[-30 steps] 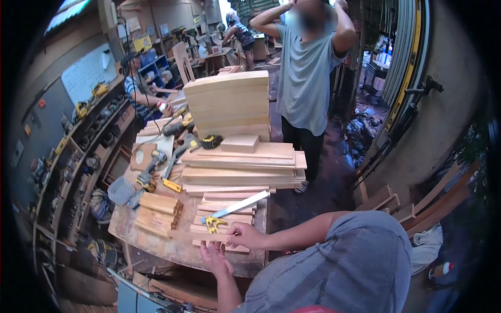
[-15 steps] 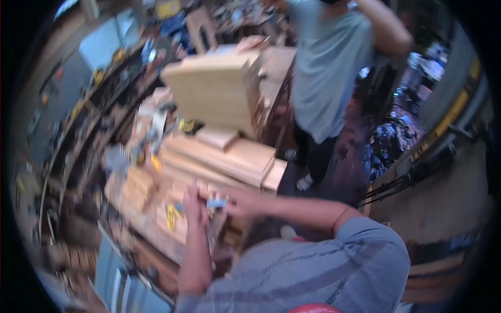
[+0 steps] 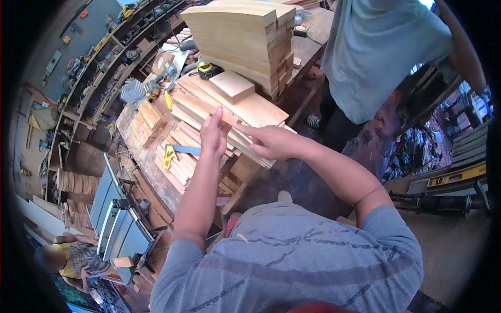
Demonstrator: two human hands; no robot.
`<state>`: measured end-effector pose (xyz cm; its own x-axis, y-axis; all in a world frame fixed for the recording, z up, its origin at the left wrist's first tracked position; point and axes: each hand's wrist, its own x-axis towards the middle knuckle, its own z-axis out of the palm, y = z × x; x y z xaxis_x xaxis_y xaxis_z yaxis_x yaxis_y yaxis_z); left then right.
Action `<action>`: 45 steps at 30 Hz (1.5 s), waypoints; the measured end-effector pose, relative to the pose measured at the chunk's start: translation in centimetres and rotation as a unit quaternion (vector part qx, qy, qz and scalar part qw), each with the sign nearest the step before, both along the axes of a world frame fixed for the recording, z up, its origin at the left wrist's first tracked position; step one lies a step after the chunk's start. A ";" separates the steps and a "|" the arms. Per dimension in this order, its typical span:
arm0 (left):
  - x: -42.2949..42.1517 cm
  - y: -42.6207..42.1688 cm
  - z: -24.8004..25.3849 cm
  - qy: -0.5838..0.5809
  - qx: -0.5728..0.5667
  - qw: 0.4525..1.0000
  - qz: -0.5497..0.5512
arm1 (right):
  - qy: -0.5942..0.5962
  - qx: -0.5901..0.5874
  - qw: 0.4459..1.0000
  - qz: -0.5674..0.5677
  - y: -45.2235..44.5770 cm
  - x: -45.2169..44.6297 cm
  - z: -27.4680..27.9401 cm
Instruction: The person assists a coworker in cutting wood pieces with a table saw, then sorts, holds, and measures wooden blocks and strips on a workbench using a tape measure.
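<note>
My left hand (image 3: 213, 135) is raised above the workbench, fingers pointing up and palm turned to the right. I see nothing gripped in it. My right hand (image 3: 276, 142) comes from the right with its index finger stretched toward the left palm; the other fingers are partly curled. Whether the fingertip touches anything is unclear. Behind and below the hands lie stacked wooden boards (image 3: 190, 110). A try square with a yellow handle (image 3: 169, 156) and a blue-grey blade (image 3: 186, 149) rests on wood strips, the blade reaching toward my left wrist.
A tape measure (image 3: 207, 70) and a flat wood block (image 3: 231, 86) sit beyond, before a tall stack of planks (image 3: 229, 39). Another person in a light shirt (image 3: 383, 57) stands right of the bench. A table saw (image 3: 112, 219) is at left, a seated person (image 3: 78, 258) near it.
The view has swung and sharpened. My hands, earlier close together low over the bench, now appear higher and farther apart, with the right index finger extended. A seated person shows at lower left.
</note>
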<state>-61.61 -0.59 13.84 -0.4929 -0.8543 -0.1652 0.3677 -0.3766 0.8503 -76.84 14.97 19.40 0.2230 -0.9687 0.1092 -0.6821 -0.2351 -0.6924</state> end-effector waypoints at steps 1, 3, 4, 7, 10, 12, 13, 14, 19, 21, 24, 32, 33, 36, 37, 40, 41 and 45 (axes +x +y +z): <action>0.2 -0.5 -0.6 -0.014 0.002 1.000 -0.010 | 0.004 0.040 0.999 -0.003 0.4 -0.6 0.7; 0.1 0.3 0.4 -0.012 0.009 1.000 0.006 | 0.021 0.063 0.998 -0.019 0.4 -2.2 -0.4; -0.1 0.3 1.0 -0.011 0.011 1.000 0.017 | 0.037 0.080 0.995 -0.039 0.4 -3.4 -1.2; 0.2 -0.8 -0.6 0.017 -0.007 1.000 0.019 | 0.075 0.130 0.984 -0.091 0.8 -6.2 -4.0; -0.5 -0.9 -1.8 0.011 0.002 1.000 0.015 | 0.063 0.123 0.988 -0.075 1.2 -6.1 -4.1; -1.0 -0.8 -2.2 -0.003 0.014 0.999 0.042 | -0.009 0.101 0.995 -0.002 1.5 -4.4 -0.8; -1.1 -0.6 -2.2 0.006 0.012 0.999 0.041 | -0.020 0.094 0.995 0.023 1.1 -3.8 -1.2; -1.0 -0.5 -2.3 0.011 0.008 1.000 0.029 | -0.034 0.088 0.994 0.052 0.8 -3.0 -1.1; -1.2 0.5 -2.5 0.028 0.003 0.999 0.017 | 0.029 0.084 0.992 0.092 -0.2 -2.0 0.0; -0.8 0.9 -2.3 0.038 0.010 0.999 0.014 | 0.060 0.099 0.989 0.094 -0.4 -2.0 -0.3; 0.0 1.2 -1.5 0.027 0.017 0.999 0.036 | 0.010 0.094 0.991 0.096 -0.4 -3.1 -2.8; 2.2 0.6 -3.2 0.010 0.019 0.999 0.047 | 0.023 0.134 0.986 0.101 -0.7 -0.2 -0.2; 2.4 0.7 -3.2 0.015 0.020 0.999 0.038 | 0.025 0.124 0.986 0.104 -1.0 0.2 -0.4; 2.9 0.8 -3.0 0.019 0.018 0.999 0.026 | 0.036 0.122 0.986 0.105 -1.6 1.1 -0.4; 3.1 0.8 -2.9 0.020 0.017 0.999 0.025 | 0.048 0.129 0.985 0.106 -1.8 1.2 -0.2; 3.7 0.8 -2.4 0.015 0.021 0.999 0.023 | 0.050 0.117 0.985 0.119 -2.2 1.4 -0.9; 3.9 0.7 -2.4 0.013 0.024 0.999 0.022 | 0.048 0.119 0.985 0.118 -2.2 1.6 -0.9; 4.6 0.2 -2.4 0.004 0.017 1.000 0.012 | 0.066 0.139 0.981 0.121 -2.2 2.0 0.3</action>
